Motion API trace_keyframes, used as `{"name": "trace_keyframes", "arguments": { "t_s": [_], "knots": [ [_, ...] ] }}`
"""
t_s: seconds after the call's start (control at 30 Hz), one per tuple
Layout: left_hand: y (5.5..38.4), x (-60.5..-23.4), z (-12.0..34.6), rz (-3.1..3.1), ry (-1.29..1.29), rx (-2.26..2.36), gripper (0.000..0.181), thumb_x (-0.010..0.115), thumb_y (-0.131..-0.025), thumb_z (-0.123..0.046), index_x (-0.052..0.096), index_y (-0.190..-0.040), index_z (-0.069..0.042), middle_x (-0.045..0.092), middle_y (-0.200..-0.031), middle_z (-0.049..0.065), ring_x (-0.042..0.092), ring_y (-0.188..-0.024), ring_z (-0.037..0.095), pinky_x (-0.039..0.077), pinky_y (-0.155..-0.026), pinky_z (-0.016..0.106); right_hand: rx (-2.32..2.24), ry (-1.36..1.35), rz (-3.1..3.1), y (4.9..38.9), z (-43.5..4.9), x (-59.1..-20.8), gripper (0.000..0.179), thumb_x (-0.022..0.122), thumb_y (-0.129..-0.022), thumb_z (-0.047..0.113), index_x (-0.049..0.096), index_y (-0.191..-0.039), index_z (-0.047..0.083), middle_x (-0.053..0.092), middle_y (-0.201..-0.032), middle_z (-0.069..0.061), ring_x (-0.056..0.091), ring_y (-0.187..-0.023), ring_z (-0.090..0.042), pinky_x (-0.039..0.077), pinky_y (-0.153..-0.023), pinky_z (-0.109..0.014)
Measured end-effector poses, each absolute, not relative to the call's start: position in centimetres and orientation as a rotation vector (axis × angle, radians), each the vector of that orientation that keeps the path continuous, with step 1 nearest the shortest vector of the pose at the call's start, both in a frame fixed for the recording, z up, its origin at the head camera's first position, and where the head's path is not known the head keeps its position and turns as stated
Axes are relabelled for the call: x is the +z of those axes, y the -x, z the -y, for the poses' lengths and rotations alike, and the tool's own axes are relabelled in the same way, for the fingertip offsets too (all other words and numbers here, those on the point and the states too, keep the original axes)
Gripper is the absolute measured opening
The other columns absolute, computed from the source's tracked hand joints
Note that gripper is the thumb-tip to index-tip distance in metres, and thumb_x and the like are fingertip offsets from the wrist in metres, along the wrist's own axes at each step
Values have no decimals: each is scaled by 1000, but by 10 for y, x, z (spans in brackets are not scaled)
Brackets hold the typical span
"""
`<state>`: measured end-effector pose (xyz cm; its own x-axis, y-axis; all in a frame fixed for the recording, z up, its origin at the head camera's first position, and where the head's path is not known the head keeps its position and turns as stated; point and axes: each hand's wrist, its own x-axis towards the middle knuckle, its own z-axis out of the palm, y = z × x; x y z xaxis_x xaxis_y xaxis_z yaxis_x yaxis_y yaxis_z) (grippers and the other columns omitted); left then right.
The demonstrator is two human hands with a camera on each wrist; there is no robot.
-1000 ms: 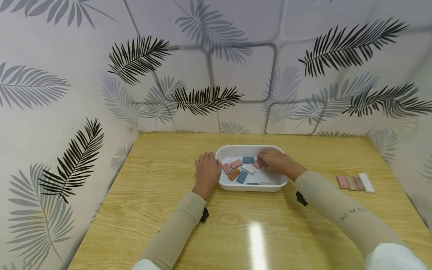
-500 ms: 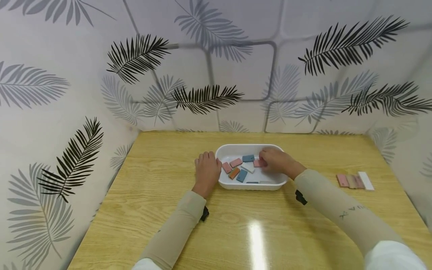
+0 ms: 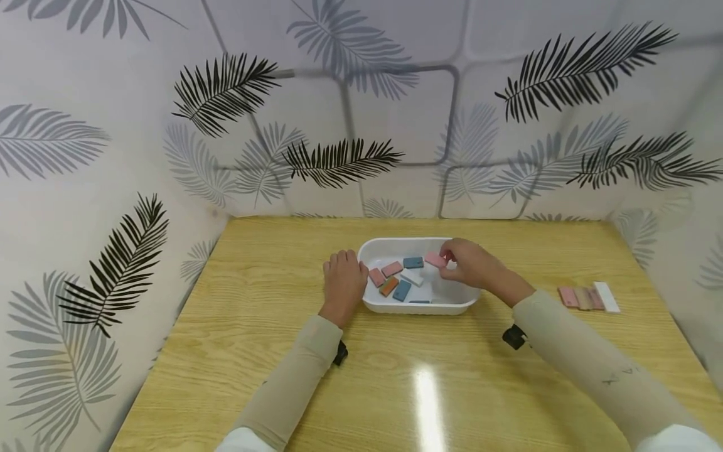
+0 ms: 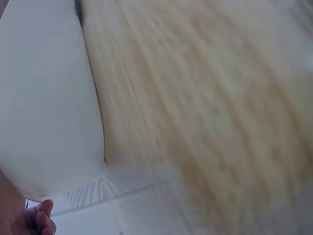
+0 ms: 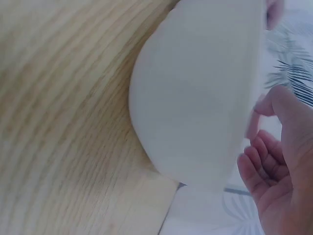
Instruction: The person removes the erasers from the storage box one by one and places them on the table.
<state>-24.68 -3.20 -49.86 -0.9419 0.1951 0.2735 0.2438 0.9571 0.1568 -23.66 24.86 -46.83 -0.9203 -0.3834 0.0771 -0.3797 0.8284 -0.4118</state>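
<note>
My right hand [image 3: 474, 263] pinches a small pink rectangular block [image 3: 433, 259] above the right half of a white oval-ended tub [image 3: 418, 309]. In the right wrist view the same pink block [image 5: 253, 125] shows at the fingertips, partly behind the tub wall. My left hand [image 3: 343, 282] holds the tub's left end at the rim; in the left wrist view its curled fingers [image 4: 44, 220] show at that rim. Inside the tub lie blue blocks [image 3: 413, 262], other pink blocks [image 3: 392, 269], an orange block [image 3: 388, 287] and a white block [image 3: 412, 277].
On the wooden table [image 3: 271, 263], to the right of the tub, a row of pink, tan and mauve blocks [image 3: 582, 298] lies side by side, with a white block [image 3: 607, 297] at its right end. A leaf-patterned wall [image 3: 339, 207] stands behind the table.
My right hand has lifted the pink block from the tub's floor, moving up and slightly right. My left hand stays at the tub's left end.
</note>
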Motion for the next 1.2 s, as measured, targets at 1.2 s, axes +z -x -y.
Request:
{"name": "trace_keyframes", "arguments": {
  "t_s": [1.2],
  "knots": [
    [249, -504, 30, 2866, 313, -288, 30, 49, -94, -26, 55, -105, 1, 53, -97, 13, 45, -88, 26, 34, -76, 39, -775, -400, -3192, 117, -382, -502, 37, 60, -87, 29, 54, -72, -5, 53, -63, -15, 47, -52, -24, 38, -45, -35]
  ]
}}
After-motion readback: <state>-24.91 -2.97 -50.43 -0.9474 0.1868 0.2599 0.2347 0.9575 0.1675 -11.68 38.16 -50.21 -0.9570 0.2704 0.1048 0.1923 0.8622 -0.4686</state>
